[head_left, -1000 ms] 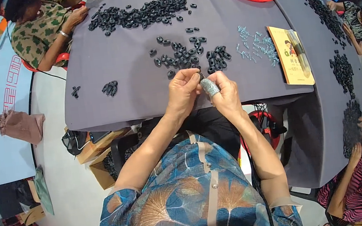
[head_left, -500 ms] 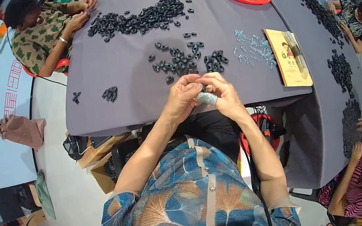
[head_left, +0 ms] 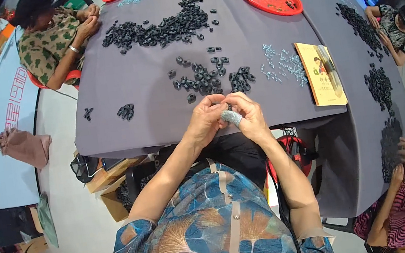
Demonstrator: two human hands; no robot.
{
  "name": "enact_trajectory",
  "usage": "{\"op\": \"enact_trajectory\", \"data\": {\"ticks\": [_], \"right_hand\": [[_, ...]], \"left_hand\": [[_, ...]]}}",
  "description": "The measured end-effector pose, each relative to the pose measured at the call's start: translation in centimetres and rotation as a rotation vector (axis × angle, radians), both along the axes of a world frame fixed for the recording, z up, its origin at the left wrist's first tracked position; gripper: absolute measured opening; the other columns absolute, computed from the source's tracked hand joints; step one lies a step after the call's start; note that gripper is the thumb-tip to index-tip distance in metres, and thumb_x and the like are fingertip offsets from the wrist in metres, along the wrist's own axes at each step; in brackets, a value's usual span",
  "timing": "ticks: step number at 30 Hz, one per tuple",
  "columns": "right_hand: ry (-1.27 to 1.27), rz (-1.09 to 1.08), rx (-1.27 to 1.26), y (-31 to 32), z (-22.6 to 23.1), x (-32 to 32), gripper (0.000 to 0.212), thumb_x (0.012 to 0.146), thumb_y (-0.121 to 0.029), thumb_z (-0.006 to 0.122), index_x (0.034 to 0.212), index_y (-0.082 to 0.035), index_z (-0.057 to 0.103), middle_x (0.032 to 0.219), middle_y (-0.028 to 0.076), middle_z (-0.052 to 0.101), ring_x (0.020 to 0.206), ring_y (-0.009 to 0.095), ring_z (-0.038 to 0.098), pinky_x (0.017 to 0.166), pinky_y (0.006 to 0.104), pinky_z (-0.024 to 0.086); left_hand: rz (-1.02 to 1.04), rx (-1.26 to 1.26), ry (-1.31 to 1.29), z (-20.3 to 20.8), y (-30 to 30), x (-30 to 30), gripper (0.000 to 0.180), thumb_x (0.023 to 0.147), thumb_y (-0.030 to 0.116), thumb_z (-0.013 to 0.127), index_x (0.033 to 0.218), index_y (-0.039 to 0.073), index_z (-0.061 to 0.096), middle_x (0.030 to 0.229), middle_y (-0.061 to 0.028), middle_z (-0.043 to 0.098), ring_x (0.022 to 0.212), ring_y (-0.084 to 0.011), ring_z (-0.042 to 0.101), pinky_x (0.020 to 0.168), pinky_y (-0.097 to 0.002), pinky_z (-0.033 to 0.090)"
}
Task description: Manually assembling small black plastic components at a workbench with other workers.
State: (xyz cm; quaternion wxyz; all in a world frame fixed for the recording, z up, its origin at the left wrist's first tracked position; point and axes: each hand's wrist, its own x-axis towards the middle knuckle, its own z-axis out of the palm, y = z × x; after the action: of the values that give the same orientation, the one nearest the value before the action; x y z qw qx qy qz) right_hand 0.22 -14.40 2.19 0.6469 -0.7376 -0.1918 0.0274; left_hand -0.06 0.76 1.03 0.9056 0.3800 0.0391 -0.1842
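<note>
L hand (head_left: 205,122) & R hand (head_left: 251,118) meet at the table's (head_left: 149,90) near edge, fingertips drawn together; both grips are pinched on a small dark piece (head_left: 229,106), mostly hidden by fingers. R thumb wears a silver-grey finger cover (head_left: 232,117). Just beyond: cluster of black parts (head_left: 201,78), w/ a bigger black pile (head_left: 164,31) further back & a small black group (head_left: 125,112) to the left. Silver-blue coils (head_left: 287,66) lie to the right, next to a yellow booklet (head_left: 317,88) w/ printed chars & a cartoon figure on its cover; pen-like item (head_left: 328,66) on top. Round red tray (head_left: 258,4) sits behind. Far left, a pale board (head_left: 15,177) bears lg red lettering.
</note>
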Motion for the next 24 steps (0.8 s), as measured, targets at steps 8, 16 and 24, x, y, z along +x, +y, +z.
{"op": "enact_trajectory", "data": {"ticks": [8, 16, 24], "right_hand": [[-0.016, 0.018, 0.022, -0.5, -0.4, -0.4, 0.036, 0.077, 0.0, 0.062, 0.113, -0.001, 0.057, 0.105, 0.003, 0.053, 0.076, 0.007, 0.055, 0.067, 0.0206, 0.046], [0.14, 0.029, 0.126, -0.5, -0.8, -0.2, 0.037, 0.082, 0.0, 0.054, 0.119, -0.002, 0.052, 0.099, 0.006, 0.058, 0.074, 0.007, 0.054, 0.06, 0.021, 0.048], [0.137, 0.037, 0.089, -0.2, -1.0, 0.0, 0.029, 0.085, -0.001, 0.052, 0.114, -0.002, 0.055, 0.094, 0.005, 0.059, 0.072, 0.006, 0.053, 0.059, 0.0203, 0.049]], "left_hand": [[0.023, 0.024, -0.027, -0.6, -0.5, -0.2, 0.029, 0.082, 0.011, 0.067, 0.106, 0.004, 0.052, 0.078, -0.0029, 0.062, 0.059, -0.0081, 0.057, 0.047, -0.0187, 0.043], [0.395, 0.882, -0.364, 2.1, 8.2, -2.0, 0.012, 0.082, 0.007, 0.062, 0.093, 0.0, 0.066, 0.079, -0.0007, 0.064, 0.072, -0.0053, 0.057, 0.065, -0.0204, 0.046], [0.693, 1.406, -0.374, 1.1, 16.9, -2.4, 0.013, 0.077, 0.012, 0.065, 0.088, 0.006, 0.068, 0.074, -0.0048, 0.062, 0.073, -0.0162, 0.051, 0.067, -0.0299, 0.043]]}}
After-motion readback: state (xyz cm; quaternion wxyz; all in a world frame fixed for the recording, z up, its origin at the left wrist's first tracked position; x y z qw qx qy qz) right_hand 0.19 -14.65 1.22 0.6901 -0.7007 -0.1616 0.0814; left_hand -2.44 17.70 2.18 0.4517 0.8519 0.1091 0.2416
